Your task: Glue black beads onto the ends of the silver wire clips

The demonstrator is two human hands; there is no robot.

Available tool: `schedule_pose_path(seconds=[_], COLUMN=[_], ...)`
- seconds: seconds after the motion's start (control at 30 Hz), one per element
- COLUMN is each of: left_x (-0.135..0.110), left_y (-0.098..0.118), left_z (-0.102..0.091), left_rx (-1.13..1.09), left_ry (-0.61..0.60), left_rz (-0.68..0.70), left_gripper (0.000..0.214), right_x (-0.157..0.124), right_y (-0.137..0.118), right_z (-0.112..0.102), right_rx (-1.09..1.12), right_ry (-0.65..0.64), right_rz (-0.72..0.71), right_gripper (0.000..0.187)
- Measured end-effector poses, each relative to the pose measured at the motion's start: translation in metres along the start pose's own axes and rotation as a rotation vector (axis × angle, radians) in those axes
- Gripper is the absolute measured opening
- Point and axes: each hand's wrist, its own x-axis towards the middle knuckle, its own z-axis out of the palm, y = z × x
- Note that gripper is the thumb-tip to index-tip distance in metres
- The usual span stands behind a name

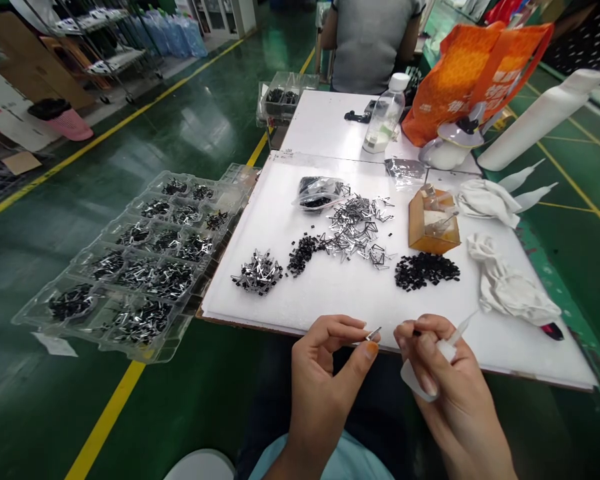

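**Two hands at the board's near edge**

From my head camera, my left hand [325, 380] pinches a small metal clip [373, 334] between finger and thumb. My right hand [453, 380] grips a thin plastic squeeze bottle [414, 380], its tip pointing away from me. My hands are apart, with a narrow gap between them, just over the near edge of the white foam board [340, 300]. Open foam runs ahead to the heaps of clips [355, 227] and black bits [425, 270] (too small to name properly). Past the board's left edge sits a plastic tray [35, 311].
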Motion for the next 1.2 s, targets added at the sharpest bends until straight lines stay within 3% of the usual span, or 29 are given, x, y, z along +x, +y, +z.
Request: schedule_pose_path(seconds=[0.33,0.53,0.73,1.0,1.2], left_x=[0.001,0.001,-0.001,-0.002,-0.002], left_y=[-0.002,-0.003,-0.001,-0.001,-0.001], left_z=[0.001,0.002,0.003,0.005,0.007], left_rx=[0.004,0.015,0.034,0.014,-0.036], left_ry=[-0.008,0.001,-0.021,-0.063,-0.098], left_rz=[-0.005,-0.009,0.010,0.004,0.009], left_gripper=[0.005,0.005,0.005,0.007,0.008], right_x=[0.003,0.003,0.002,-0.006,-0.006], right_y=[0.000,0.007,0.003,0.008,0.013], right_z=[0.000,-0.009,-0.004,-0.009,-0.012], right_rx=[0.058,0.008,-0.015,-0.194,-0.363], right_ry=[-0.016,-0.016,-0.044,-0.127,-0.127], right_rz=[0.016,-0.032,-0.076,-0.358,-0.449], right_gripper=[0.030,0.030,0.028,0.011,0.016])
